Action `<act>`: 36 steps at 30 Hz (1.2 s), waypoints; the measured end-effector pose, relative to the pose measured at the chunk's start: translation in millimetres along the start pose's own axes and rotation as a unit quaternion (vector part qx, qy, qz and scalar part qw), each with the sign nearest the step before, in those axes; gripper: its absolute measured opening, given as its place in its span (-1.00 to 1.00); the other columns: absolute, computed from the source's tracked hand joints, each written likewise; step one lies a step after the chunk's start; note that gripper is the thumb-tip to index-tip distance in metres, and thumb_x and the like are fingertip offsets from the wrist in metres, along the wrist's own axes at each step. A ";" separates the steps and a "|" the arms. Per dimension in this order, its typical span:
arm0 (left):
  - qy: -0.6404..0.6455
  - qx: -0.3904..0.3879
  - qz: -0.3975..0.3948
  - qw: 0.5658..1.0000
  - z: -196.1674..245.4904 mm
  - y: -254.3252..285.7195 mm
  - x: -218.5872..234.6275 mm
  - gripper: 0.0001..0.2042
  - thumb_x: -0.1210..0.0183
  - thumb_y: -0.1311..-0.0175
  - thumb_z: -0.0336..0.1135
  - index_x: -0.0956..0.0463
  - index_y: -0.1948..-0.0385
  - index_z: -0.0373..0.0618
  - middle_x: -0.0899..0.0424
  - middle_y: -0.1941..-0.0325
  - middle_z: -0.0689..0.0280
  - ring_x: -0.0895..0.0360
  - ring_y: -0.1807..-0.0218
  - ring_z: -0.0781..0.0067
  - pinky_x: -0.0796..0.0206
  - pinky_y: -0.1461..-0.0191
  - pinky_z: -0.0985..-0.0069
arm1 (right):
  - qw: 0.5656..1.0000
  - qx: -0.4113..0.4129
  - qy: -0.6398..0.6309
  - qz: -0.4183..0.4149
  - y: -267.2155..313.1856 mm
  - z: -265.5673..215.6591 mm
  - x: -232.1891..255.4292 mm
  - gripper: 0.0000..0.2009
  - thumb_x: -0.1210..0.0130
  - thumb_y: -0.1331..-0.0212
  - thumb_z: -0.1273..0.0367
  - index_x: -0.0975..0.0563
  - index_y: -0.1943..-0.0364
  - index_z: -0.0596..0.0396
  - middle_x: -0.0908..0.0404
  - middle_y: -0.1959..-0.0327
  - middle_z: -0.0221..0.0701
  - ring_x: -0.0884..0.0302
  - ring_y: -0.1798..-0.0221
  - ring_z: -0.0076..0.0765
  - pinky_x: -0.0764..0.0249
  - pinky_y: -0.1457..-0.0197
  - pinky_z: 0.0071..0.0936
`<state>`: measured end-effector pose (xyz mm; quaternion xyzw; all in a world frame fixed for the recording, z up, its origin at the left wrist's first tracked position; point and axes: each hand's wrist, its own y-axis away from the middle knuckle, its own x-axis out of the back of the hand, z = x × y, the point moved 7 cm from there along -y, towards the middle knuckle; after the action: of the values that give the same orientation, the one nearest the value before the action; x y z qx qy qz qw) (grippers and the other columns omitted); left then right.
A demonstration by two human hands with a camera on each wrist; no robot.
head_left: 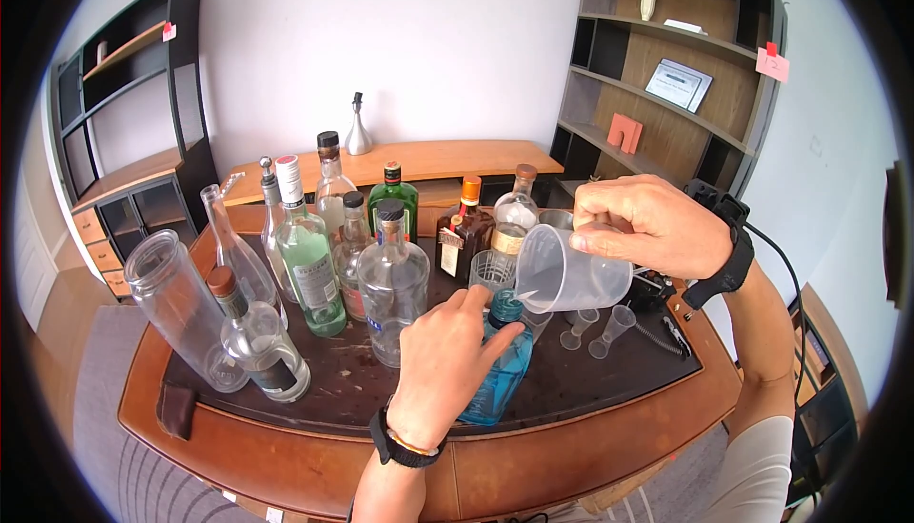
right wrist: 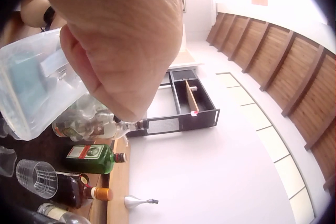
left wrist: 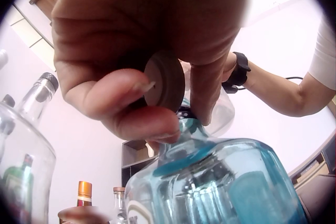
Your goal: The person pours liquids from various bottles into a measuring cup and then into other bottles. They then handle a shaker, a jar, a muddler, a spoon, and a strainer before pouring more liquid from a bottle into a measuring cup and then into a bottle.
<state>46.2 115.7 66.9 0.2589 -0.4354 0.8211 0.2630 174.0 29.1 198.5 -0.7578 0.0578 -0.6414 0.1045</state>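
My left hand (head_left: 446, 356) grips the neck of a clear blue glass bottle (head_left: 503, 385) standing near the table's front. Tucked between its curled fingers is a round stopper (left wrist: 167, 83), seen in the left wrist view. With my right hand (head_left: 657, 223) I hold a translucent plastic measuring cup (head_left: 564, 276) by its far side. The cup is tipped sideways, its rim right at the bottle's mouth. Behind the bottle, a ridged clear tumbler (head_left: 490, 269) is partly hidden. A little blue shows through the cup's wall in the right wrist view.
Several bottles crowd the table's left and back, including a green-tinted one (head_left: 312, 280) and a large clear one (head_left: 388, 285). A tall glass cylinder (head_left: 176, 299) leans at far left. Two small jiggers (head_left: 609, 333) stand right of the bottle, beside a coiled cord (head_left: 662, 335).
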 end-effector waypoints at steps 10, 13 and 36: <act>-0.011 0.002 0.017 1.000 -2.0 0.5 -1.3 -0.65 -0.35 -0.17 -0.05 -0.56 0.21 -0.12 -0.65 0.41 0.28 -0.64 0.38 0.18 -0.40 0.36 0.29 | 1.000 0.003 0.002 0.001 -1.5 -1.9 1.0 -0.75 -0.14 -0.33 0.28 -0.46 0.43 0.14 -0.33 0.60 -0.43 -0.26 0.54 -0.48 -0.22 0.44 -0.42; -0.007 0.001 0.019 1.000 -2.2 0.4 -1.1 -0.65 -0.35 -0.17 -0.05 -0.56 0.20 -0.12 -0.65 0.41 0.28 -0.64 0.37 0.18 -0.40 0.36 0.29 | 1.000 0.014 0.008 0.008 -2.2 -3.4 0.5 -0.75 -0.14 -0.33 0.28 -0.46 0.44 0.14 -0.33 0.60 -0.42 -0.26 0.53 -0.47 -0.23 0.43 -0.42; -0.003 -0.006 0.024 1.000 -1.5 1.0 0.7 -0.64 -0.34 -0.18 -0.04 -0.56 0.21 -0.13 -0.65 0.43 0.27 -0.65 0.39 0.16 -0.39 0.38 0.28 | 1.000 0.016 0.021 0.000 -6.0 -8.1 0.9 -0.70 -0.15 -0.32 0.23 -0.43 0.46 0.14 -0.32 0.60 -0.39 -0.27 0.52 -0.39 -0.23 0.41 -0.37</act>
<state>44.7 116.7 66.0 0.2491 -0.4469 0.8241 0.2431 165.9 34.0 202.0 -0.7421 0.0499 -0.6584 0.1156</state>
